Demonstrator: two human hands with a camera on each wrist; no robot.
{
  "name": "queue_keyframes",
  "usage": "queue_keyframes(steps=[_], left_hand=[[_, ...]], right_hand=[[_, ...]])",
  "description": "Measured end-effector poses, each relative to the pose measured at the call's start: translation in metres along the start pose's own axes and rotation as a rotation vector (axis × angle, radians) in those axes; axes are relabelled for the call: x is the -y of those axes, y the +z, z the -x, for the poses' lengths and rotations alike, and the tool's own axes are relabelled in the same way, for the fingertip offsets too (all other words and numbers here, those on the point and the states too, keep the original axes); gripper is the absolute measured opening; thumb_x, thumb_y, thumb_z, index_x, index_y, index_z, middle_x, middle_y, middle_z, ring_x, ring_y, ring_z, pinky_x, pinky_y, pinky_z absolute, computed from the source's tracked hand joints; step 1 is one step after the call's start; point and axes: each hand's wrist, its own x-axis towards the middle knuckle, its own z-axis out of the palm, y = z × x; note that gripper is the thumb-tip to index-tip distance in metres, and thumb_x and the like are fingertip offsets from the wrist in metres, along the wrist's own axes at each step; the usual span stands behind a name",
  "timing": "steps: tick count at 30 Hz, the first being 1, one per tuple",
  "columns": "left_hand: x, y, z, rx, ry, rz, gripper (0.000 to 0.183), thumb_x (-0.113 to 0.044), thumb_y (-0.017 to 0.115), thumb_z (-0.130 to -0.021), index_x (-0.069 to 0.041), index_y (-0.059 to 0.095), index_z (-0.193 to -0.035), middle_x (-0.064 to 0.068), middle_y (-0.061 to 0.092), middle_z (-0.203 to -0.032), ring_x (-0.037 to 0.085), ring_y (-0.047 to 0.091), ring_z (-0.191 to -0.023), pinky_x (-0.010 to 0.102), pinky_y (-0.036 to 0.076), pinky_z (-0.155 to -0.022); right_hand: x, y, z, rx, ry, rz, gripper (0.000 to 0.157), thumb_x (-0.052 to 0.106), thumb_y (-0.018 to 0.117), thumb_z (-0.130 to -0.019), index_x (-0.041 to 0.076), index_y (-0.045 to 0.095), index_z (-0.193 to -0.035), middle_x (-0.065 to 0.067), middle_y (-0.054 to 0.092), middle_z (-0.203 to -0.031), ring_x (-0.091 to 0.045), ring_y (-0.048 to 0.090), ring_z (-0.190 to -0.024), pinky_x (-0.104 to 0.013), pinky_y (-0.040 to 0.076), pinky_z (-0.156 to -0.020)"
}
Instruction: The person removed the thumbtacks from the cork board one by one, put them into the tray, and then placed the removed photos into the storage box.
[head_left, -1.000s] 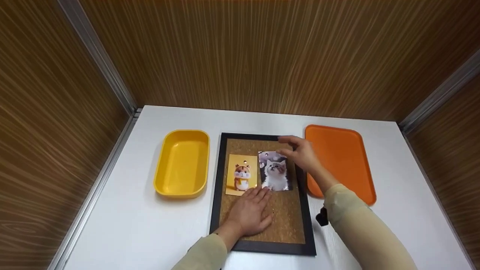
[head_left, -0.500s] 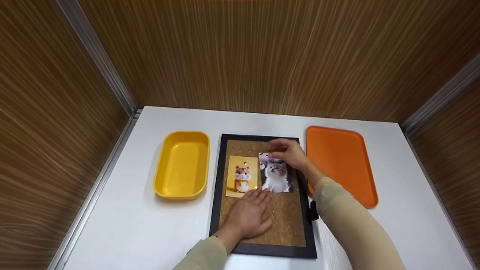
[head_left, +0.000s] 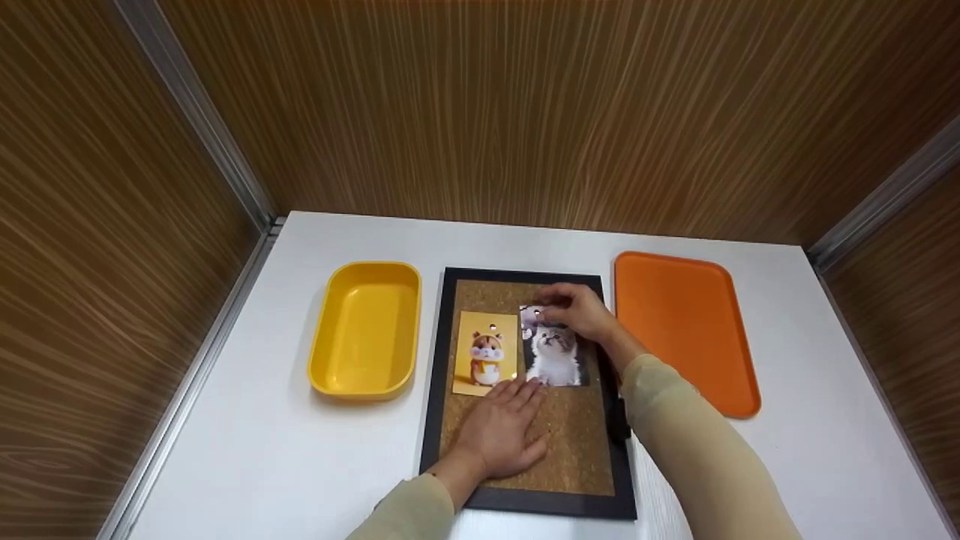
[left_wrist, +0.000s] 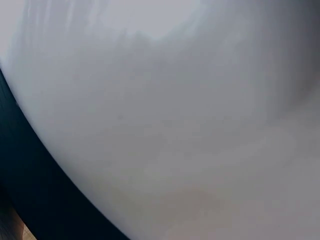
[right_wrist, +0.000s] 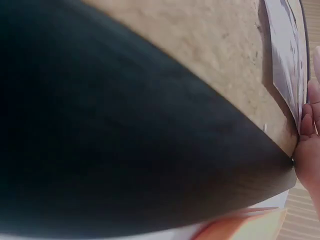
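A black-framed corkboard (head_left: 574, 457) lies flat on the white table. Side by side on it are a yellow photo of a cartoon hamster (head_left: 486, 360) and a photo of a kitten (head_left: 555, 364). My left hand (head_left: 496, 431) rests spread on the cork, its fingertips at the lower edges of both photos. Over the kitten photo's top is my right hand (head_left: 583, 311), thumb and forefinger apart beside a small shiny pushpin (head_left: 537, 313). Another pushpin (head_left: 493, 327) sits near the hamster photo's top. In the right wrist view, the right hand (right_wrist: 309, 155) is beside the kitten photo (right_wrist: 286, 50).
A yellow deep tray (head_left: 364, 337) stands left of the corkboard. On the right lies a shallow orange tray (head_left: 686, 330), close to the right forearm. Wood-grain panels (head_left: 480, 112) wall in the back and both sides. The left wrist view is mostly blurred white.
My right hand has moved left and slightly down over the kitten photo, bringing the thumb close to its pushpin. The left hand has stayed on the cork.
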Motion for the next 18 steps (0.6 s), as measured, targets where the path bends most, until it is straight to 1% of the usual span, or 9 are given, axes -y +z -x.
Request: queue_keyframes(steps=[6, 10, 15, 18], left_hand=[[-0.0004, 0.0015, 0.0002, -0.001, 0.002, -0.009, 0.072, -0.060, 0.031, -0.095, -0.014, 0.038, -0.150, 0.004, 0.037, -0.154, 0.024, 0.034, -0.141, 0.038, 0.026, -0.115], [-0.0006, 0.0027, 0.0005, 0.002, 0.006, -0.007, 0.072, -0.060, 0.031, -0.095, -0.014, 0.038, -0.150, 0.004, 0.037, -0.154, 0.024, 0.033, -0.142, 0.038, 0.026, -0.115], [-0.0002, 0.0025, 0.0008, 0.014, 0.001, -0.004, 0.073, -0.061, 0.030, -0.096, -0.014, 0.037, -0.151, 0.003, 0.036, -0.155, 0.024, 0.031, -0.143, 0.038, 0.025, -0.115], [0.0005, 0.0011, 0.0005, 0.009, -0.001, 0.001, 0.072, -0.060, 0.031, -0.095, -0.014, 0.038, -0.151, 0.003, 0.036, -0.155, 0.024, 0.031, -0.143, 0.038, 0.025, -0.115]], right_hand=[[-0.0031, 0.0020, 0.0010, -0.022, 0.017, 0.052, 0.034, 0.016, 0.080, -0.081, 0.010, 0.072, -0.113, -0.004, 0.068, -0.112, -0.020, 0.060, -0.104, -0.039, 0.048, -0.094], [-0.0050, 0.0038, 0.0013, -0.032, 0.023, 0.077, 0.033, 0.017, 0.081, -0.079, 0.012, 0.073, -0.111, -0.002, 0.067, -0.109, -0.019, 0.060, -0.102, -0.039, 0.048, -0.093], [-0.0049, 0.0052, 0.0007, -0.033, 0.002, 0.124, 0.032, 0.018, 0.082, -0.078, 0.013, 0.074, -0.108, -0.001, 0.066, -0.105, -0.019, 0.060, -0.101, -0.039, 0.048, -0.093], [-0.0043, 0.0050, -0.0003, -0.033, -0.029, 0.152, 0.031, 0.018, 0.082, -0.078, 0.012, 0.075, -0.107, -0.002, 0.067, -0.107, -0.020, 0.060, -0.102, -0.039, 0.047, -0.094]])
